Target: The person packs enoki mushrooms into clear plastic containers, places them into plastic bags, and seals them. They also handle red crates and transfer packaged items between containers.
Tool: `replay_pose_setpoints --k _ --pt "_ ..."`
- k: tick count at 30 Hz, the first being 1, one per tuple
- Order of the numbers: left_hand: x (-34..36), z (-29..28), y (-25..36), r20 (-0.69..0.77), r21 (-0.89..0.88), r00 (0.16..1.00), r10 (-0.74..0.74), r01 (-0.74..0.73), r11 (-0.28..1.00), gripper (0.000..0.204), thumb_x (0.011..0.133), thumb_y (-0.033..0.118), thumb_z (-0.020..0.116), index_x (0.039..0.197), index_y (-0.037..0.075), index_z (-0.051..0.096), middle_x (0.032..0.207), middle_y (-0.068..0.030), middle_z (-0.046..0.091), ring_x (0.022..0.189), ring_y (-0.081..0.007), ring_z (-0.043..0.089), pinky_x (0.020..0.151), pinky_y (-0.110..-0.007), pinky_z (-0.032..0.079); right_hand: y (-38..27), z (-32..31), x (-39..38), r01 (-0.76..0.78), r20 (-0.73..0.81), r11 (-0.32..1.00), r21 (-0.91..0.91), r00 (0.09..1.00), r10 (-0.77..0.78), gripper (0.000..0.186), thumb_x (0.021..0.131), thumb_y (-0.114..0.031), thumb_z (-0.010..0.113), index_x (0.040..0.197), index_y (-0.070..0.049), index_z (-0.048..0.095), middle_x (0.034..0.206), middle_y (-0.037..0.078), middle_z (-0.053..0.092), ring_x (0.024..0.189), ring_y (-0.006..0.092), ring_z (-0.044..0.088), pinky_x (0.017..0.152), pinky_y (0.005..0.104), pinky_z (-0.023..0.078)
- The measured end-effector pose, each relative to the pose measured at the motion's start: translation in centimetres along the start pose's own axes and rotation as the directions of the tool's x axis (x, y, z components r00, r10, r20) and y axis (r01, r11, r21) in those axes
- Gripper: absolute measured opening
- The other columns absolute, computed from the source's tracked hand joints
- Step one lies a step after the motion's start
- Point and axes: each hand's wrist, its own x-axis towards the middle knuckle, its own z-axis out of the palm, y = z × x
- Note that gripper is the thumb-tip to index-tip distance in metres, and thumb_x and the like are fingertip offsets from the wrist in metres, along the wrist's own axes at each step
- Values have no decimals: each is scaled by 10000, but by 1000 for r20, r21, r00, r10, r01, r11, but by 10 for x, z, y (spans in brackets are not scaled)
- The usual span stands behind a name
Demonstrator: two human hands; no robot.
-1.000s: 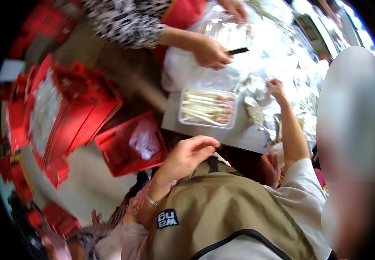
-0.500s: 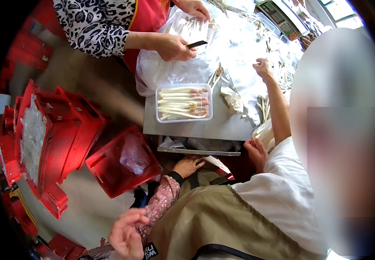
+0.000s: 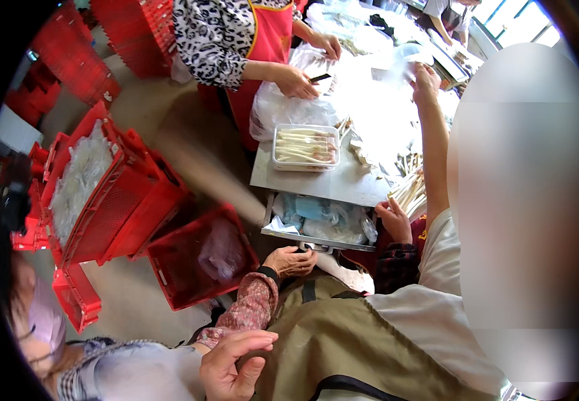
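Observation:
My right hand [image 3: 426, 81], at the end of a bare forearm in a white sleeve, is raised over the table. Its fingers close on a thin clear plastic lid or tub [image 3: 406, 59]; motion blur hides which. Low in the view, my left hand [image 3: 239, 361] hovers over my olive apron [image 3: 316, 334], empty, fingers extended and thumb apart. On the table's near left corner stands a clear plastic box [image 3: 306, 148] of long white stalks with pinkish-brown ends. Loose white stalks [image 3: 408, 190] lie below my right forearm, beside another person's hand [image 3: 394, 220] with a dark plaid cuff.
Across the metal table [image 3: 316, 187], a person in a red apron [image 3: 273, 33] holds a dark blade [image 3: 319, 77]. An open drawer [image 3: 323, 224] holds plastic bags. A co-worker's hand [image 3: 293, 261] rests by it. Red crates [image 3: 122, 207] stand left; a blurred person is at right.
My right hand has gone from low over the stalks to farther up, now gripping clear plastic. My left hand has moved right and its fingers have straightened. The view has shifted; the drawer shows more.

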Motion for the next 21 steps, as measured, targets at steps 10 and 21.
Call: replay_pose_setpoints --k 10,21 --pt "-28 24 -2 -5 -49 998 61 -61 997 308 910 215 526 1093 -33 523 1200 -145 506 963 -233 547 835 -253 441 -23 42 -111 292 -114 956 22 951 -288 153 826 -130 565 787 8 620 710 62 617 669 148 569 619 289 458" --pt "-5 62 31 -427 -52 844 326 -383 922 464 779 230 675 1124 -36 516 1292 -170 427 1008 -199 527 818 -316 452 -172 66 -329 509 134 691 513 748 -650 69 710 3 554 763 -9 511 1082 207 514 1030 310 498 774 366 446"
